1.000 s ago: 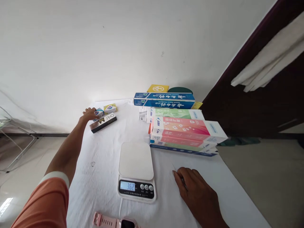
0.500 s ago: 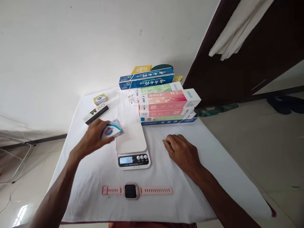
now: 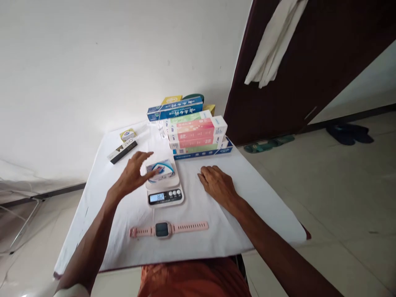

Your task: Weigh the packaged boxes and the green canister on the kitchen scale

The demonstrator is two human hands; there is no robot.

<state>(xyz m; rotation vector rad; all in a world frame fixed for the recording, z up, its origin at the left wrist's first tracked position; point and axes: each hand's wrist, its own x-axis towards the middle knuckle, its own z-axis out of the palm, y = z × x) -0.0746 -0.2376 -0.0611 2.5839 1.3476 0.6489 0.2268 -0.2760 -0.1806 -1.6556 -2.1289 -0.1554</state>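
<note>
A white and blue soap box (image 3: 161, 169) lies on the platform of a white digital kitchen scale (image 3: 179, 201), whose display seems to read 362. Just left of the box is my left hand (image 3: 133, 174), its thumb and fingers spread apart around the box's near end. The thumb tip overlaps the box; I cannot tell whether it touches. My right hand (image 3: 216, 183) rests on the white cloth to the right of the scale, fingers curled in and nothing seen in them. A pink-strapped smartwatch (image 3: 162, 229) lies flat in front of the scale.
Pink and green cartons (image 3: 198, 131) are stacked behind the scale on a blue box (image 3: 206, 153), with blue toothpaste boxes (image 3: 175, 109) farther back. A yellow soap box (image 3: 128, 135) and a black-and-white box (image 3: 123, 151) lie left. The wall (image 3: 93, 74) borders the table's back.
My left hand has carried the soap box right onto the scale and opened off it. The view has shifted, while my right hand stays on the cloth.
</note>
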